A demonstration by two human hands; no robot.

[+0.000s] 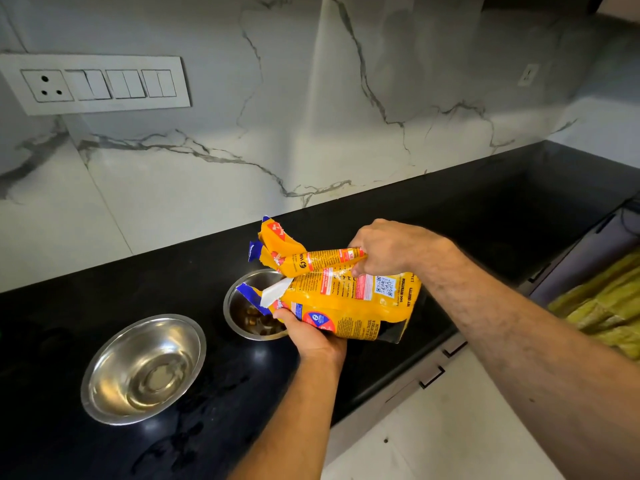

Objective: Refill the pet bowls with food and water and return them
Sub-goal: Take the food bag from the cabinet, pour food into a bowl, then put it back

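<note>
Two bowls sit on the counter, side by side — the water bowl to the left and nearer, the food bowl to the right and a little farther back. Water lies in the left one; kibble lies in the bottom of the right one. A food bag hangs tilted above the right bowl's right edge, its open mouth pointing left over the bowl. The left hand holds the bag from below, at its near side; the right hand grips its top, at the far side. Behind the counter rises the wall — a switch panel is set into it at far left. Drawers run below the counter's near right edge.
</note>
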